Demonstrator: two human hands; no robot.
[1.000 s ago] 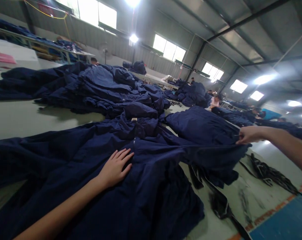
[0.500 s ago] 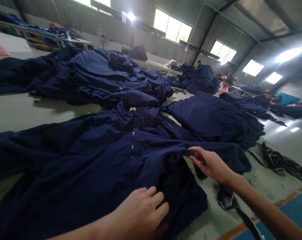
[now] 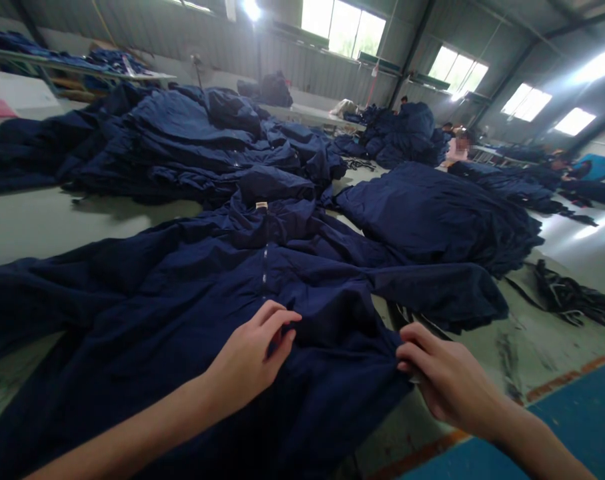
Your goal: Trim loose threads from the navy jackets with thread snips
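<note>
A navy hooded jacket (image 3: 207,320) lies spread front up, its zipper down the middle and a pale label (image 3: 261,205) at the neck. My right hand (image 3: 445,370) pinches the jacket's side edge below the sleeve (image 3: 442,290), drawing the cloth into folds. Over the front panel, just right of the zipper line, is my left hand (image 3: 257,350). Its thumb and forefinger are apart, with no cloth seen between them. Under the sleeve, dark straps (image 3: 415,320) show in part.
Piles of navy garments stand behind the jacket (image 3: 182,140) and at its right (image 3: 432,213). A tangle of black straps (image 3: 577,293) lies on the pale table (image 3: 512,360), whose worn brown edge runs along the lower right. A person (image 3: 457,148) is far back.
My right hand has moved down from near the sleeve to the jacket's side edge. My left hand has moved up and away from me over the front. The view has tilted slightly downward.
</note>
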